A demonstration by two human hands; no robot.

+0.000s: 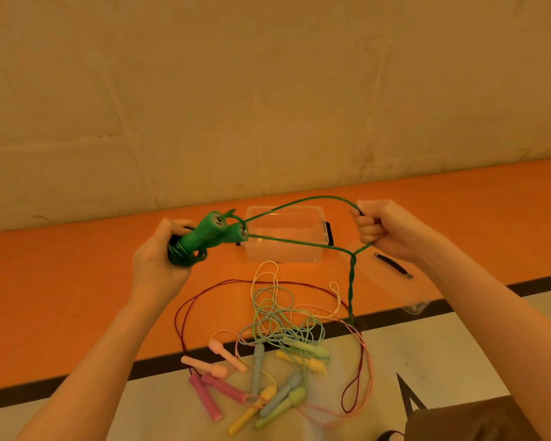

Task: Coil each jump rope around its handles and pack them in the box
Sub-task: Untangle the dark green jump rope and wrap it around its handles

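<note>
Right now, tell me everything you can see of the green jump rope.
The green jump rope has two bright green handles with metal-looking ends, held together in the left hand, with dark green cord partly coiled round them. The thin cord runs in two strands above the clear box to the right hand, whose fingers grip it. Below that hand it hangs twisted to the floor.

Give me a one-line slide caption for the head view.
Left hand grips the green handles while right hand pulls the green rope taut above the clear box.
</note>
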